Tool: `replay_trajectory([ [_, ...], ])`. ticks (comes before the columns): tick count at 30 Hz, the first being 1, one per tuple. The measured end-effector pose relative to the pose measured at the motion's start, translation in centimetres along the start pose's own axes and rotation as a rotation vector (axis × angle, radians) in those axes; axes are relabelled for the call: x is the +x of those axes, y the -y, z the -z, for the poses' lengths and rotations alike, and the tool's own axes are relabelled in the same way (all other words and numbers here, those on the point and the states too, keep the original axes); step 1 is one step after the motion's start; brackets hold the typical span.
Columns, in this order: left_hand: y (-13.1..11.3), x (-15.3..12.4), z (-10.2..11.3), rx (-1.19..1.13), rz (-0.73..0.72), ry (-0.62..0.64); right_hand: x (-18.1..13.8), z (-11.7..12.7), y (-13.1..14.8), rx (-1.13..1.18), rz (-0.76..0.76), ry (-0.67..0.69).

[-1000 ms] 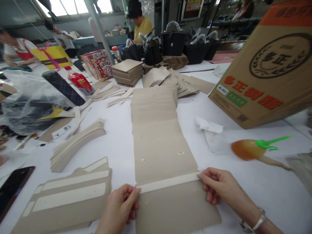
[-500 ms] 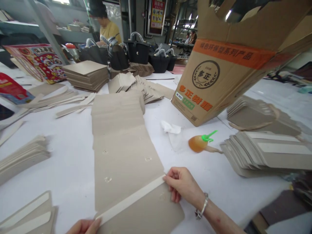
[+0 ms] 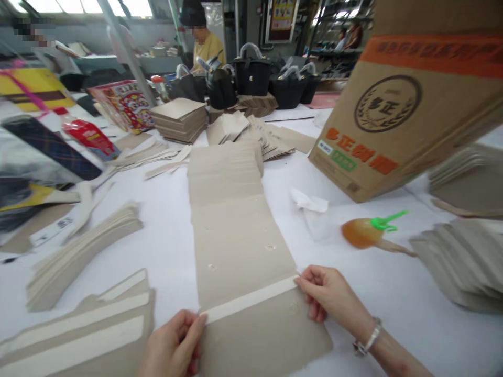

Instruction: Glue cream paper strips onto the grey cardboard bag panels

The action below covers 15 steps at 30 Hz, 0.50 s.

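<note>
A white strip [image 3: 251, 299] lies along the far edge of a grey cardboard panel [image 3: 261, 340] in front of me. My left hand [image 3: 175, 337] pinches the strip's left end between thumb and finger, at the panel's corner. At the other end, my right hand [image 3: 328, 293], with a silver bracelet at the wrist, is closed in the same kind of pinch. Whether the fingers also grip the panel's edge I cannot tell. Beyond the strip runs a row of overlapping grey panels [image 3: 231, 225], with small glossy spots on the nearest ones.
Panels with white strips [image 3: 78, 335] lie at the left, below a pile of loose strips [image 3: 86, 246]. An orange squeeze bottle [image 3: 357, 233] with a green nozzle rests right of the row, near a cardboard box [image 3: 373, 120]. Black handbags [image 3: 251, 76] and a person in yellow [image 3: 208, 47] are behind.
The view has turned left, so everything sits further right. More of my left hand shows. Both hands keep their pinch at the strip's ends.
</note>
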State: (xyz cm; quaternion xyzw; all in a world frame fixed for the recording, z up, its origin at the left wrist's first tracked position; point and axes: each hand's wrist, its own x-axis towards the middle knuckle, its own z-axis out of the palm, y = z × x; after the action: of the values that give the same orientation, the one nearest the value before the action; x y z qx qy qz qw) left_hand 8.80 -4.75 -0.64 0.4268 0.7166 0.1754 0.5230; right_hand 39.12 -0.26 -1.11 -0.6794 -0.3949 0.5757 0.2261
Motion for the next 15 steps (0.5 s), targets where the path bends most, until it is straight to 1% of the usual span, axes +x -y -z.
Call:
replay_trajectory([
  [1, -0.4, -0.2, 0.0, -0.019, -0.006, 0.014, 0.0, 0.1, -0.1, -0.036, 0.005, -0.002],
  [5, -1.1, -0.3, 0.2, -0.011, -0.025, -0.029, 0.5, 0.3, -1.1, -0.111, 0.003, 0.026],
  [10, -0.9, -0.3, 0.1, 0.003, -0.025, -0.042, 0.7, 0.4, -1.4, -0.114, 0.007, 0.032],
  [15, -0.9, -0.3, -0.1, 0.088, -0.046, -0.056, 0.4, 0.2, -1.1, -0.137, 0.011, 0.019],
])
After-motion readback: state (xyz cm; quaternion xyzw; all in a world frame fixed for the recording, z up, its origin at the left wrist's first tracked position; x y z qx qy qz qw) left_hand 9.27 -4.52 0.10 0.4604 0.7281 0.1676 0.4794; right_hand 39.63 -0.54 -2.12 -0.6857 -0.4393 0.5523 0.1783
